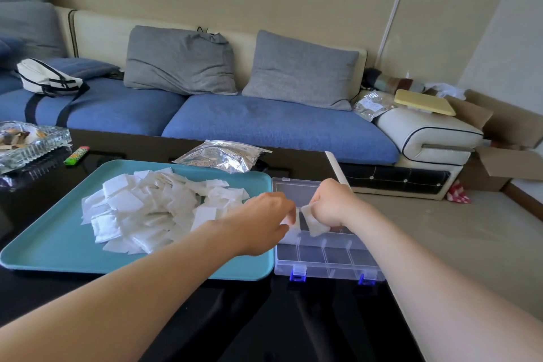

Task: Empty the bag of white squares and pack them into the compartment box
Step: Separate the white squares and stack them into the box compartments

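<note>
A heap of white squares (152, 211) lies on a teal tray (58, 247). Behind the tray lies the silver bag (223, 154), flat and crumpled. To the right of the tray stands the clear compartment box (326, 258), lid open, blue latches at its front. My left hand (264, 220) reaches over the tray's right edge and holds white squares at the box's left compartments. My right hand (332, 203) hovers over the box's middle and pinches a few white squares. The box's far compartments are partly hidden by both hands.
The tray and box sit on a black glossy table (264, 317). A glass ashtray (29, 141) and a green lighter (76, 156) lie at the far left. A blue sofa (264, 123) with grey cushions runs behind the table.
</note>
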`<action>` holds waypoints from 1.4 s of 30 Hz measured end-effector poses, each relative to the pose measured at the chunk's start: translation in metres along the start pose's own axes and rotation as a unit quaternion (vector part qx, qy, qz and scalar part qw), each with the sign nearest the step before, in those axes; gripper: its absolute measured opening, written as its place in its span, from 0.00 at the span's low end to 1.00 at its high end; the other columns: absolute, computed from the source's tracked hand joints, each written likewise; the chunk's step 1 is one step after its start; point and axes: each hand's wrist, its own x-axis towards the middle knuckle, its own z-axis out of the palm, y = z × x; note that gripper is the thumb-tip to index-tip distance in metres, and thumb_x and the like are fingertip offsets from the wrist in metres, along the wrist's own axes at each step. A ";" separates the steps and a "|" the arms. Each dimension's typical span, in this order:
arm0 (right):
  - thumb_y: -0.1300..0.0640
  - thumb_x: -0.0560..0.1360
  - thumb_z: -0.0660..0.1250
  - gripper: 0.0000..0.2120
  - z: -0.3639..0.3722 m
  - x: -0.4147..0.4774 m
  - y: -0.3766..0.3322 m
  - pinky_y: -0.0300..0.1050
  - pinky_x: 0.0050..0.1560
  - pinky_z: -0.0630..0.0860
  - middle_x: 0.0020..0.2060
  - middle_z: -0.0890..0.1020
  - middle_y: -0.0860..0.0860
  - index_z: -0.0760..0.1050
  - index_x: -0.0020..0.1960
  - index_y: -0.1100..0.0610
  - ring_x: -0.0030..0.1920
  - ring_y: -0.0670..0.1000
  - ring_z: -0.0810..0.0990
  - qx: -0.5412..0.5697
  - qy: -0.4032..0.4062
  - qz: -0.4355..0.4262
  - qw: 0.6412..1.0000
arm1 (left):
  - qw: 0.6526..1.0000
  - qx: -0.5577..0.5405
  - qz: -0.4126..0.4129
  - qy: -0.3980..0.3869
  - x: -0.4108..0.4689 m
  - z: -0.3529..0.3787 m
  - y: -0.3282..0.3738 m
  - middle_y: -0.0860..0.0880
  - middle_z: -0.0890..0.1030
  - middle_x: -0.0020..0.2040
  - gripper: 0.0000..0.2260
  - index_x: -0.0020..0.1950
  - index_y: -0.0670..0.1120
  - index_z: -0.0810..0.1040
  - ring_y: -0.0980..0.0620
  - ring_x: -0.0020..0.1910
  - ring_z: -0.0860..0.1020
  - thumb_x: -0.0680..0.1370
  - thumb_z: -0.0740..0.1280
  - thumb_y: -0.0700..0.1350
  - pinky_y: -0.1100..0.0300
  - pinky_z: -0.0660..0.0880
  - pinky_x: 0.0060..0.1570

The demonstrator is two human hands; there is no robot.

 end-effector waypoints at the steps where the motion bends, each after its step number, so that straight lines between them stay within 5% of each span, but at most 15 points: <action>1: 0.62 0.78 0.70 0.11 0.001 -0.002 0.001 0.46 0.46 0.80 0.49 0.83 0.59 0.82 0.60 0.61 0.48 0.57 0.82 -0.003 -0.006 0.000 1.000 | 1.000 0.009 0.001 -0.003 0.001 0.001 0.001 0.50 0.76 0.63 0.09 0.63 0.50 0.79 0.47 0.63 0.75 0.84 0.63 0.44 0.51 0.73 0.62; 6: 0.63 0.79 0.70 0.13 0.002 -0.008 0.002 0.53 0.62 0.80 0.60 0.82 0.59 0.79 0.63 0.59 0.61 0.58 0.82 0.008 -0.007 -0.006 1.000 | 1.000 0.023 0.001 -0.007 0.004 0.003 0.003 0.50 0.75 0.62 0.10 0.63 0.50 0.78 0.47 0.61 0.75 0.85 0.61 0.44 0.53 0.72 0.58; 11: 0.64 0.77 0.71 0.19 0.006 -0.006 0.000 0.58 0.66 0.78 0.65 0.80 0.61 0.79 0.68 0.61 0.62 0.62 0.83 0.005 -0.015 0.002 1.000 | 0.999 0.032 0.013 0.003 0.004 0.002 0.002 0.50 0.75 0.62 0.10 0.65 0.50 0.77 0.47 0.59 0.77 0.86 0.59 0.43 0.57 0.71 0.53; 13: 0.61 0.76 0.72 0.15 0.008 -0.005 -0.003 0.56 0.62 0.81 0.60 0.83 0.60 0.81 0.63 0.60 0.60 0.62 0.83 -0.011 -0.006 -0.008 1.000 | 0.999 0.034 0.017 0.005 0.005 0.002 0.001 0.50 0.76 0.62 0.10 0.65 0.50 0.77 0.47 0.58 0.77 0.86 0.60 0.42 0.58 0.71 0.51; 15: 0.58 0.75 0.74 0.04 0.010 -0.005 -0.005 0.46 0.46 0.81 0.42 0.82 0.56 0.80 0.46 0.57 0.43 0.56 0.83 -0.045 0.012 -0.016 0.999 | 0.999 0.038 0.017 0.000 0.005 0.002 -0.001 0.50 0.76 0.62 0.11 0.64 0.50 0.78 0.48 0.58 0.78 0.86 0.60 0.42 0.58 0.71 0.51; 16: 0.57 0.74 0.75 0.09 0.011 -0.004 -0.005 0.43 0.40 0.77 0.36 0.78 0.54 0.76 0.41 0.55 0.37 0.54 0.79 -0.057 0.016 -0.021 0.998 | 0.999 0.042 0.016 -0.004 0.006 0.002 -0.001 0.50 0.76 0.62 0.11 0.64 0.51 0.78 0.48 0.58 0.78 0.86 0.60 0.42 0.58 0.72 0.52; 22: 0.49 0.72 0.78 0.18 0.005 -0.012 -0.012 0.47 0.44 0.72 0.51 0.77 0.53 0.72 0.52 0.53 0.48 0.57 0.77 -0.164 0.074 -0.050 0.982 | 1.000 0.008 -0.010 0.007 0.005 -0.003 -0.005 0.49 0.82 0.58 0.11 0.62 0.49 0.79 0.46 0.56 0.79 0.87 0.57 0.46 0.48 0.76 0.56; 27: 0.63 0.75 0.72 0.12 0.000 -0.016 -0.020 0.49 0.44 0.74 0.49 0.75 0.53 0.69 0.50 0.54 0.47 0.58 0.77 -0.138 0.100 -0.064 0.983 | 0.988 0.013 -0.109 0.109 0.003 -0.021 -0.012 0.48 0.80 0.49 0.07 0.54 0.48 0.76 0.42 0.46 0.78 0.84 0.58 0.44 0.50 0.76 0.42; 32: 0.65 0.72 0.69 0.08 -0.001 -0.022 -0.043 0.48 0.39 0.70 0.42 0.73 0.52 0.74 0.48 0.56 0.43 0.59 0.77 -0.109 0.125 -0.101 0.981 | 0.959 0.098 -0.263 0.039 -0.009 -0.042 -0.032 0.48 0.76 0.46 0.04 0.46 0.48 0.74 0.47 0.37 0.74 0.77 0.64 0.40 0.55 0.71 0.36; 36: 0.63 0.74 0.70 0.10 0.008 -0.025 -0.065 0.51 0.45 0.77 0.51 0.78 0.54 0.77 0.55 0.56 0.48 0.61 0.80 -0.091 0.117 -0.153 0.977 | 0.941 0.104 -0.322 0.000 -0.021 -0.052 -0.051 0.50 0.74 0.43 0.11 0.42 0.48 0.71 0.51 0.36 0.74 0.75 0.71 0.51 0.58 0.69 0.32; 42: 0.57 0.75 0.71 0.12 0.033 -0.018 -0.090 0.51 0.47 0.77 0.55 0.80 0.56 0.80 0.58 0.55 0.54 0.63 0.81 -0.128 0.078 -0.252 0.956 | 0.932 0.080 -0.335 -0.114 -0.030 -0.058 -0.062 0.49 0.76 0.47 0.26 0.48 0.47 0.74 0.50 0.36 0.77 0.64 0.83 0.59 0.51 0.84 0.47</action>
